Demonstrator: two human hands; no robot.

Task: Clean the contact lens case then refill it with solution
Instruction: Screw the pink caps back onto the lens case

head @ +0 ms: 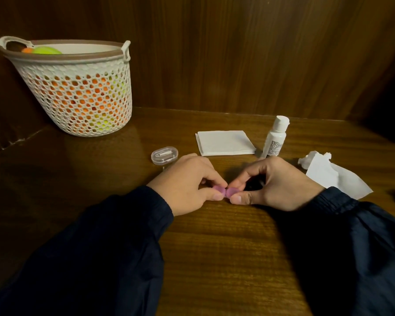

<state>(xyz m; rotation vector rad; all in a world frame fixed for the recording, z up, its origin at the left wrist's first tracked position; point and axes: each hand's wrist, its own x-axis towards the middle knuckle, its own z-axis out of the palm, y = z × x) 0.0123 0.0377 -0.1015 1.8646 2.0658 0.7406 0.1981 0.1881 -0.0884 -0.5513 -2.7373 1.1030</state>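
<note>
A person in dark navy sleeves sits at a brown wooden table (214,247), both forearms resting on it and both hands meeting near the middle of the view. Between the hands is a small pink contact lens case (226,191), its two round wells side by side, low over or on the tabletop; which one cannot be told. The left hand (187,185) pinches the left well between thumb and curled fingertips. The right hand (271,185) pinches the right well the same way, its fingers curled over a dark hollow beneath the palm.

At about one o'clock from the hands stands a small white solution bottle (275,137), upright, cap on, just beyond the right hand's knuckles. At twelve o'clock, just left of the bottle, lies a neat folded white napkin (225,142), flat on the table. At eleven o'clock, just beside the left hand's knuckles, sits a small clear plastic box (164,155) with its lid closed. At three o'clock, near the right wrist, lies a crumpled white tissue (333,174), partly spread open.

Far off at ten o'clock, against the wooden wall, stands a white perforated basket (82,99) with a brown rim, tilted slightly, with orange and yellow-green shapes showing through its holes
</note>
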